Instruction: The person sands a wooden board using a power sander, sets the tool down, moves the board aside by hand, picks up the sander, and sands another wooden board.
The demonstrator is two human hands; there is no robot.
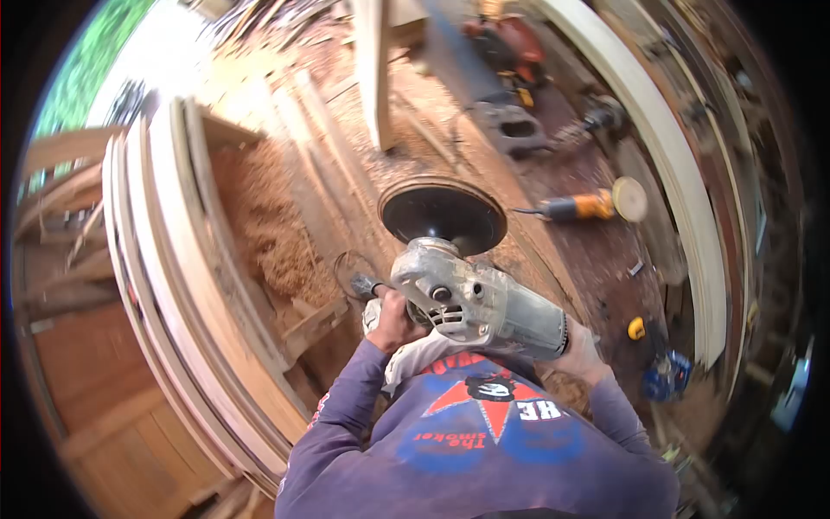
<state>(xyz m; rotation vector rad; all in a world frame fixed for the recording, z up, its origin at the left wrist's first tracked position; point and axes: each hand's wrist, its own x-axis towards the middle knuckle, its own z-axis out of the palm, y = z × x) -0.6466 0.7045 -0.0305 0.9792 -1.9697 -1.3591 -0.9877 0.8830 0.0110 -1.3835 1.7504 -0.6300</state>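
A large grey power tool (484, 303) with a round black disc (443, 214) on its head is held close in front of my body. My left hand (396, 322) is closed around the side handle, near the tool's head. At the rear end of the body, my right hand (581, 353) is wrapped round the grip, its fingers partly hidden behind the housing. The disc points away from me, above a floor covered in sawdust. A light cloth lies between the tool and my shirt.
Curved wooden boards (186, 251) stand at the left beside a sawdust heap (277, 238). On the right lie an orange sander (588, 206), a drill (601, 114), a yellow tape measure (636, 329) and a blue tool (666, 375). A long pale board (683, 164) runs behind them.
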